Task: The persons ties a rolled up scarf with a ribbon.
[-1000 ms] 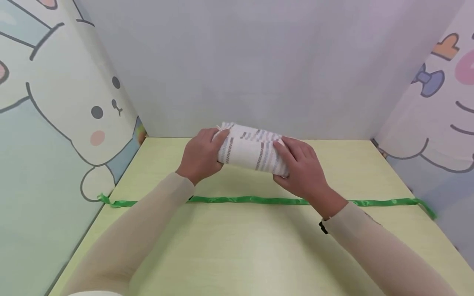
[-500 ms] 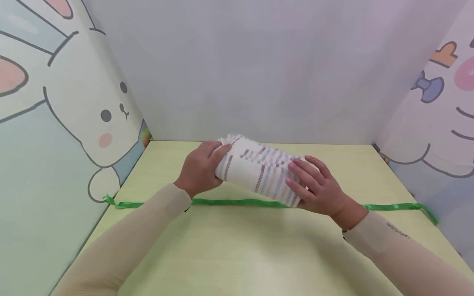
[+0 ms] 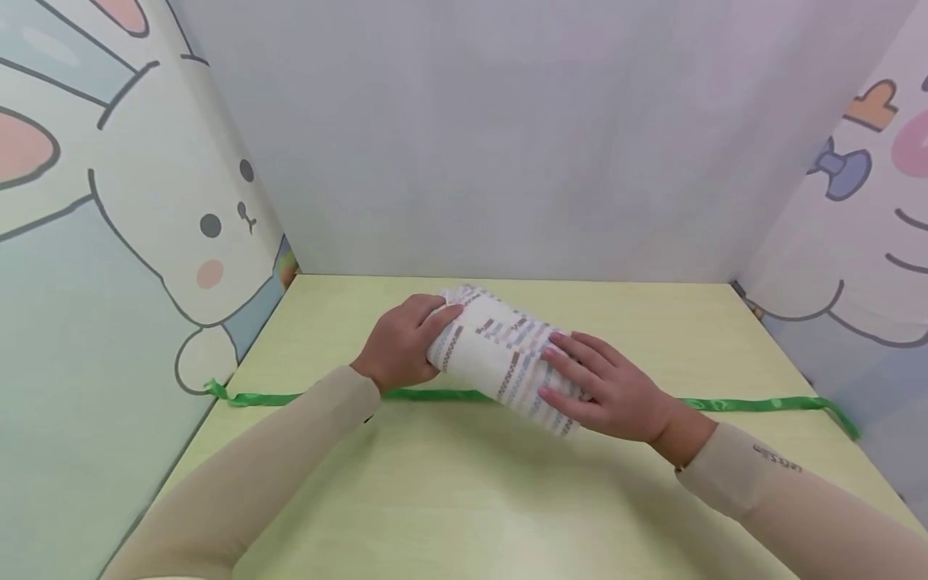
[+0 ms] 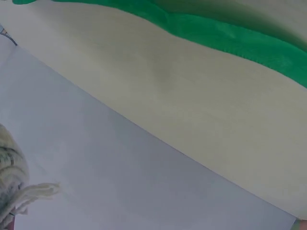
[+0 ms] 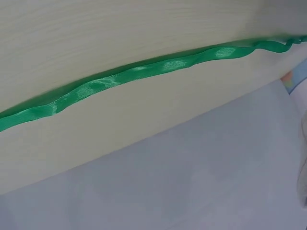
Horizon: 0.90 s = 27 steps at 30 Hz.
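Observation:
A rolled white towel (image 3: 478, 358) with blue and brown woven stripes is held in the air above the table, its right end tilted down and toward me. My left hand (image 3: 401, 342) grips its left end, thumb over the near face and the other fingers mostly behind it. On the lower right end lie the fairly straight, slightly spread fingers of my right hand (image 3: 619, 395); its thumb is hidden. In the left wrist view, only a bit of the towel (image 4: 10, 165) shows at the left edge, with a pale fringe (image 4: 38, 192) hanging off it.
A green ribbon (image 3: 761, 404) runs across the pale yellow table (image 3: 449, 499) beneath my arms. Behind stands a plain grey-white back wall (image 3: 507, 145). Side walls with cartoon animals, a rabbit panel (image 3: 167, 209) on the left among them, flank the table.
The towel has come down and nearer, its right end dipping lower. My right hand has gone from gripping that end to laying extended fingers over it; my left hand keeps its grip.

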Motion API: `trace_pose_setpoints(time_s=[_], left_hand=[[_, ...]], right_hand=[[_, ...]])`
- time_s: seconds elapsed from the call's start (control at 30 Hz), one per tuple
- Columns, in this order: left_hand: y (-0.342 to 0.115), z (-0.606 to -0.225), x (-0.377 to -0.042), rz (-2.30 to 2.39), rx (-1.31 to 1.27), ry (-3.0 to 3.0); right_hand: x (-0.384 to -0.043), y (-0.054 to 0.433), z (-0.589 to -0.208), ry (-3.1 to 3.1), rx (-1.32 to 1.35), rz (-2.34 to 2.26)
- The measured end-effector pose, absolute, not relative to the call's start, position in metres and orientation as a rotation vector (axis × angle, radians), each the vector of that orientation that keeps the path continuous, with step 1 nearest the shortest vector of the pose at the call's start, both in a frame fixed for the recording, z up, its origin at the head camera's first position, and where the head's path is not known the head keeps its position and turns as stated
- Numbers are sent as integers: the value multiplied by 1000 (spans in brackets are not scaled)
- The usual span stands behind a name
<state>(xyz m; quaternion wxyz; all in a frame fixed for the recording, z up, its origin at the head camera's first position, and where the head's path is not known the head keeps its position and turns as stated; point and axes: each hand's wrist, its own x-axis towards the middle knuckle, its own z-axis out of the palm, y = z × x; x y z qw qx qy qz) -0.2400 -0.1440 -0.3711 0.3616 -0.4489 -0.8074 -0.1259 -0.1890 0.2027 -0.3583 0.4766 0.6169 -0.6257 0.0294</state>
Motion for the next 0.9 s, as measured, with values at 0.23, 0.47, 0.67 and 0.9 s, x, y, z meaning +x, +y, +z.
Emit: trace_pose_setpoints(time_s=[0.23, 0.47, 0.67, 0.9], left_hand=[[-139, -372, -250, -348, -1161, -2107], [-138, -374, -253, -389, -1131, -2255], [-134, -370, -248, -449, -983, -2295], [-122, -368, -233, -1280, -465, -2602]], right_hand=[[-192, 206, -361, -1606, 1447, 50], [-189, 204, -363, -1648, 1407, 49], [-188, 203, -361, -1651, 1348, 101], [-188, 202, -359, -1682, 1243, 182]])
